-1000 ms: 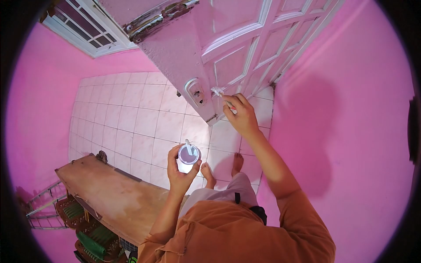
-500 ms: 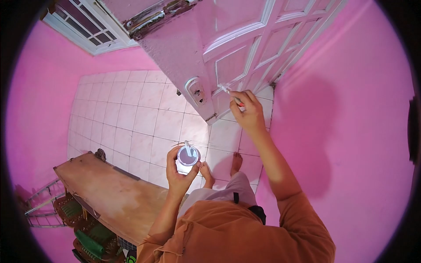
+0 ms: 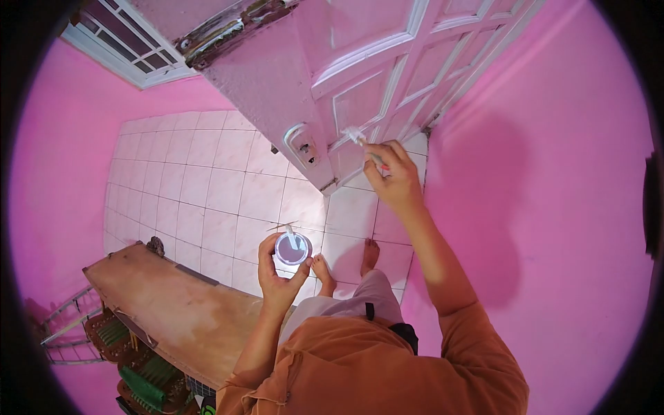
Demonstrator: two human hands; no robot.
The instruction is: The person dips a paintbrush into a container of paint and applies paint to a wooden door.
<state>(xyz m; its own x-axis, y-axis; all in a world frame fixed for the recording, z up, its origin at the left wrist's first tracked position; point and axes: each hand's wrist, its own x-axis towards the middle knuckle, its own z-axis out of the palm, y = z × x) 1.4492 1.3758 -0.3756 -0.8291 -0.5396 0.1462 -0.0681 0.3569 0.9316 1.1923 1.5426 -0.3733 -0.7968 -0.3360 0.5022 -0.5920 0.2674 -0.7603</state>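
Note:
My right hand (image 3: 395, 171) is closed around the handle of a paintbrush (image 3: 355, 135). Its white bristles are at the panel moulding of the pink door (image 3: 360, 100); I cannot tell whether they touch it. Lower down, my left hand (image 3: 280, 273) grips a small round paint can (image 3: 292, 249) from the side, thumb and fingers curled about it. Greyish-lilac paint fills part of the can, and a pale flat stick (image 3: 292, 238) leans inside it. A thin twig-like stick (image 3: 282, 226) shows at the can's far rim.
A wooden table (image 3: 173, 311) stands at my left, with green-cushioned chairs (image 3: 149, 377) and a ladder (image 3: 69, 325) beyond it. The door's lower corner juts over the tiled floor (image 3: 214, 173). A pink wall (image 3: 560, 228) rises close on my right.
The view has shifted slightly, so the door and can sit a little further left. The brush bristles have swung slightly at the moulding. Both hands keep their holds.

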